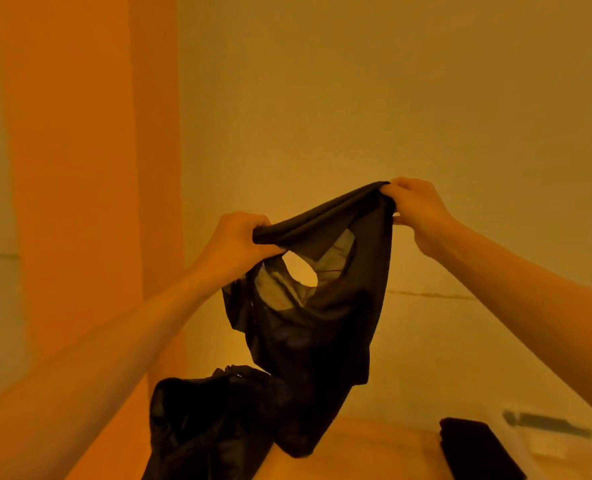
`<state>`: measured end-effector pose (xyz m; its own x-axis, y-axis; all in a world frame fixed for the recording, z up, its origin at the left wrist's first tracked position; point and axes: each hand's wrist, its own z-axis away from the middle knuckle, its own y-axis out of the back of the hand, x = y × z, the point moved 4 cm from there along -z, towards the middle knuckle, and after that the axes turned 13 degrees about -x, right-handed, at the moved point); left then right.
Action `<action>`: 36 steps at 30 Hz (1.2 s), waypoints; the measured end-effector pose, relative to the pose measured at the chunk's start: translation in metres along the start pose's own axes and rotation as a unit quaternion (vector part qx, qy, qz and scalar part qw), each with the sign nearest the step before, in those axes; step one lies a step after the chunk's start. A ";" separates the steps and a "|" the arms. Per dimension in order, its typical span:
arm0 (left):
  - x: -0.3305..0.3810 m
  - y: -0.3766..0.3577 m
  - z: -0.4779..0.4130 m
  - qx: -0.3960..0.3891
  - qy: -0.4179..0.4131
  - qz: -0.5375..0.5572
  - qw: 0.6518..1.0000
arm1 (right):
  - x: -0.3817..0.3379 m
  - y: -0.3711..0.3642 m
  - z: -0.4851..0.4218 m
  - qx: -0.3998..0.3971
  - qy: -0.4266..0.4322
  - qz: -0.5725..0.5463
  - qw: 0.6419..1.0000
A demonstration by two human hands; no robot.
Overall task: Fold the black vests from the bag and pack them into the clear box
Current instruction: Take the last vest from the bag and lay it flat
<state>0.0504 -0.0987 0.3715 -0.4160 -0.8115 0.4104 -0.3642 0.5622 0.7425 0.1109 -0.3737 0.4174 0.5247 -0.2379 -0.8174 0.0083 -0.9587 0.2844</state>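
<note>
Dim light, with a heavy orange-yellow cast over everything. The black vest (322, 334) lets light through its thin fabric by the armhole, while the rest sinks to near-solid black (hardly a fold can be read). Behind the vest the wall (426, 98) is soft and grainy. Below the vest, the forearms (97, 341) stretch and blur toward the corners

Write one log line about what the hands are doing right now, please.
left hand: grips black vest top edge | right hand: grips same edge | vest: held up, hanging, unfolded | bag: below vest | folded black pile: lower right
</note>
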 end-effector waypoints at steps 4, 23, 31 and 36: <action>0.024 -0.006 -0.003 -0.100 0.102 0.378 0.915 | 0.009 0.018 0.014 -0.045 -0.039 0.079 0.995; 0.077 -0.134 0.053 -0.090 0.180 0.663 0.721 | 0.100 -0.007 0.153 -0.133 -0.147 0.057 0.978; 0.080 -0.137 0.081 -0.123 0.194 0.614 0.755 | 0.135 -0.064 0.183 -0.171 -0.223 -0.010 0.960; 0.072 -0.134 0.088 -0.116 0.143 0.628 0.756 | 0.141 -0.079 0.189 -0.154 -0.199 -0.010 0.968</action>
<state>-0.0039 -0.2188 0.2552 -0.1038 0.3197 0.9418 0.3384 0.9018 -0.2688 0.0236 -0.3615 0.1849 0.1527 -0.3204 -0.9349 0.3001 -0.8863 0.3527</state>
